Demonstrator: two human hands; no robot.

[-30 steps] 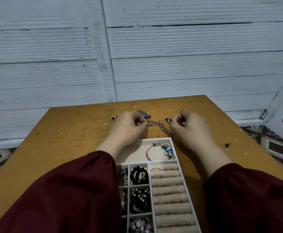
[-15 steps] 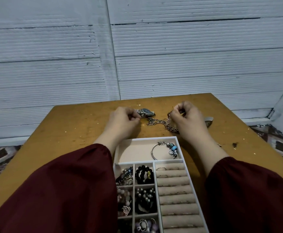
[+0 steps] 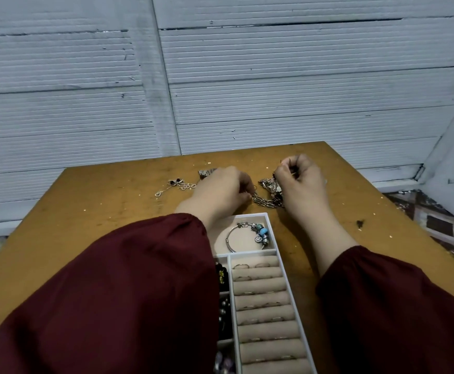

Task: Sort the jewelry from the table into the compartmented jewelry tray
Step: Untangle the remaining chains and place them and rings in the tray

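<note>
A silver chain (image 3: 266,201) lies tangled on the wooden table (image 3: 107,211) just beyond the white jewelry tray (image 3: 279,263). My left hand (image 3: 220,193) pinches the chain's left end. My right hand (image 3: 301,182) is curled, pinching a thin piece above the pile of silver jewelry (image 3: 270,186). The tray's top compartment holds a charm bracelet (image 3: 250,234) with blue beads. Below it, padded ring rolls (image 3: 263,300) carry several rings. My left sleeve hides the tray's left compartments.
A thin necklace with heart links (image 3: 175,186) lies left of my left hand. A small patterned item (image 3: 205,172) sits behind that hand. The table's far edge meets a white slatted wall (image 3: 247,90). Patterned floor (image 3: 436,222) shows at the right.
The view swung left and down. My right hand rose from the chain, lifting a thin piece. My left hand slid nearer the chain's end; the watch is now out of sight.
</note>
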